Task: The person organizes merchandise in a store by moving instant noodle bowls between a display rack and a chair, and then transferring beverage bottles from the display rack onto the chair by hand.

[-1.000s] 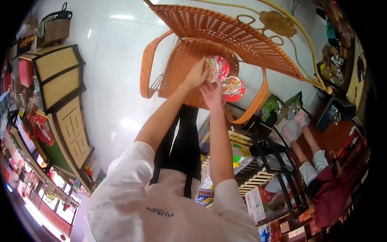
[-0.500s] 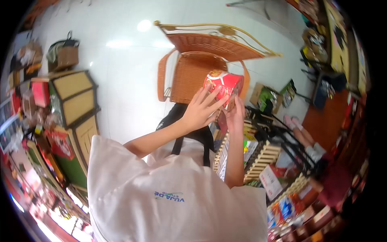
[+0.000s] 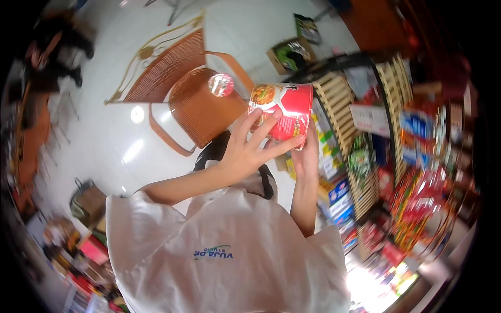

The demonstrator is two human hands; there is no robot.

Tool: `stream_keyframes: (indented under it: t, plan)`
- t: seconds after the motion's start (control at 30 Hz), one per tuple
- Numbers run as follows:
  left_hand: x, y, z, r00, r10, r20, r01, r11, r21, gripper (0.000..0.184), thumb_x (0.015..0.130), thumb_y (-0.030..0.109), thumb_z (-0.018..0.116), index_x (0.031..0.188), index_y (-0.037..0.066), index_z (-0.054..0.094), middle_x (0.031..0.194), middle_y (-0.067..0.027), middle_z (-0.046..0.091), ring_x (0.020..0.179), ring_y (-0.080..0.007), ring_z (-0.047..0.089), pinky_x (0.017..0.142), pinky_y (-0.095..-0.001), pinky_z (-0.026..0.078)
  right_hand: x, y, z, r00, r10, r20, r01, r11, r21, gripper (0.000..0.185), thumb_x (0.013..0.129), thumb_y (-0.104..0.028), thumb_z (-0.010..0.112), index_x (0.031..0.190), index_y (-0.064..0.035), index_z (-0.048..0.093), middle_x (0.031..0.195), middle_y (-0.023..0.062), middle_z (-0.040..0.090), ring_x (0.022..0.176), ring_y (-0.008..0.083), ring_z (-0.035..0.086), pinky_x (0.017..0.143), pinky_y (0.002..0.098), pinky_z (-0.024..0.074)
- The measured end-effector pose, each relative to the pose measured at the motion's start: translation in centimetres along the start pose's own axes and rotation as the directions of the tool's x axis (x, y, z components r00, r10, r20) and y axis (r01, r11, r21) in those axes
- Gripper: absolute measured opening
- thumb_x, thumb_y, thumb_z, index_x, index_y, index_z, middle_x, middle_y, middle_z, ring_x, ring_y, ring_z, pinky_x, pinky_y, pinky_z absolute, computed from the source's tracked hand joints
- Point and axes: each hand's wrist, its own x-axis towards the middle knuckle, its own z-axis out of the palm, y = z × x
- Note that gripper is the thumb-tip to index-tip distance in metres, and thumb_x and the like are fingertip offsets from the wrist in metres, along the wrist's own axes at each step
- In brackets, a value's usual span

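Both hands are on a red instant-noodle cup (image 3: 295, 107), which is tilted in front of my chest. The fingers of my left hand (image 3: 251, 145) are spread across the cup's near side and press on it. My right hand (image 3: 307, 154) grips the same cup from the right and below, its fingers partly hidden behind it. A second red cup (image 3: 221, 85) sits on the seat of the orange wicker chair (image 3: 195, 112), beyond my left hand and touched by neither hand.
Slatted wooden shelves (image 3: 339, 107) with packaged goods stand at the right. An open box (image 3: 290, 56) with green packets lies on the floor past the chair. Cartons and a bag (image 3: 88, 202) are at the lower left. Another person (image 3: 57, 44) is at the upper left.
One cup has been lifted off the chair seat and brought close to me in both hands; the other remains on the seat. The view has turned toward the shelves on the right.
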Motion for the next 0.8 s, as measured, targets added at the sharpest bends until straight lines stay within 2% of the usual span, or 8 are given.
stream_keyframes:
  t: [0.07, 0.27, 0.37, 0.47, 0.53, 0.57, 0.67, 0.8]
  plan:
    - [0.0, 3.9, 0.3, 0.992, 0.122, 0.022, -0.121, 0.992, -0.033, 0.057, 0.074, 0.012, 0.063, 0.121, 0.041, 0.053, 0.129, -0.0039, 0.044, 0.107, -0.0281, 0.043, 0.085, -0.0394, 0.045, -3.7, -1.6, -2.7, 0.994, -0.077, -0.074, 0.084, 0.991, 0.100, 0.025, 0.093, -0.022, 0.048, 0.111, -0.0044, 0.048, 0.105, 0.0063, 0.056, 0.097, 0.0125, 0.054, 0.086, 0.0276, 0.0434]
    - [-2.7, 17.8, 0.5, 0.876, 0.479, 0.051, -0.475, 0.877, -0.070, 0.049, 0.075, 0.028, 0.063, 0.118, 0.051, 0.053, 0.128, 0.0024, 0.044, 0.095, -0.0202, 0.043, 0.077, -0.0289, 0.036, -17.6, -2.5, -14.0, 0.924, -0.233, -0.304, 0.284, 0.949, 0.134, 0.033, 0.093, -0.025, 0.045, 0.116, -0.0012, 0.047, 0.107, 0.0080, 0.056, 0.096, 0.0128, 0.056, 0.083, 0.0270, 0.0457]
    - [-5.2, 25.7, 0.0, 0.783, 0.621, -0.025, -0.621, 0.783, -0.027, 0.046, 0.079, 0.035, 0.058, 0.120, 0.054, 0.048, 0.120, 0.0079, 0.048, 0.088, -0.0154, 0.042, 0.075, -0.0264, 0.033, -25.4, -2.1, -19.1, 0.868, -0.351, -0.351, 0.436, 0.877, 0.201, 0.034, 0.093, -0.025, 0.044, 0.117, -0.0013, 0.046, 0.107, 0.0076, 0.056, 0.096, 0.0118, 0.056, 0.082, 0.0261, 0.0458]
    - [-9.1, 31.4, -0.8, 0.666, 0.739, -0.102, -0.745, 0.658, -0.104, 0.045, 0.080, 0.038, 0.056, 0.120, 0.054, 0.048, 0.114, 0.0097, 0.050, 0.085, -0.0130, 0.041, 0.074, -0.0259, 0.031, -33.1, -0.1, -22.7, 0.783, -0.431, -0.449, 0.549, 0.818, 0.173, 0.033, 0.094, -0.026, 0.044, 0.116, -0.0012, 0.047, 0.107, 0.0072, 0.056, 0.095, 0.0108, 0.056, 0.082, 0.0252, 0.0457]
    - [-13.2, 33.5, -1.9, 0.572, 0.794, -0.205, -0.820, 0.558, -0.125, 0.041, 0.081, 0.042, 0.055, 0.120, 0.055, 0.048, 0.108, 0.0114, 0.051, 0.082, -0.0109, 0.041, 0.074, -0.0259, 0.030, -38.2, 3.3, -23.4, 0.693, -0.494, -0.526, 0.633, 0.765, 0.115, 0.033, 0.094, -0.026, 0.044, 0.115, -0.0011, 0.047, 0.106, 0.0069, 0.056, 0.095, 0.0103, 0.056, 0.081, 0.0245, 0.0455]
    - [-14.2, 35.3, -1.7, 0.541, 0.806, -0.239, -0.841, 0.519, -0.155, 0.040, 0.081, 0.046, 0.055, 0.120, 0.055, 0.048, 0.108, 0.0115, 0.051, 0.082, -0.0110, 0.041, 0.075, -0.0265, 0.029, -40.5, 3.5, -24.3, 0.674, -0.425, -0.604, 0.613, 0.778, 0.136, 0.033, 0.094, -0.026, 0.044, 0.115, -0.0011, 0.047, 0.106, 0.0067, 0.056, 0.095, 0.0101, 0.056, 0.081, 0.0245, 0.0453]
    - [-18.2, 39.8, -0.9, 0.458, 0.812, -0.362, -0.887, 0.386, -0.256, 0.043, 0.078, 0.061, 0.054, 0.120, 0.055, 0.047, 0.110, 0.0109, 0.050, 0.089, -0.0122, 0.038, 0.079, -0.0277, 0.027, -45.4, 7.7, -28.1, 0.576, -0.459, -0.677, 0.717, 0.681, 0.149, 0.033, 0.094, -0.026, 0.044, 0.115, -0.0012, 0.048, 0.104, 0.0064, 0.057, 0.095, 0.0098, 0.055, 0.081, 0.0244, 0.0449]
    - [-23.7, 45.5, -1.4, 0.340, 0.804, -0.488, -0.919, 0.173, -0.354, 0.049, 0.074, 0.070, 0.052, 0.121, 0.055, 0.047, 0.116, 0.0089, 0.046, 0.098, -0.0144, 0.032, 0.080, -0.0274, 0.027, -52.7, 12.4, -29.7, 0.350, -0.428, -0.833, 0.811, 0.583, 0.042, 0.035, 0.093, -0.028, 0.044, 0.115, -0.0012, 0.048, 0.103, 0.0067, 0.057, 0.095, 0.0106, 0.055, 0.080, 0.0241, 0.0444]
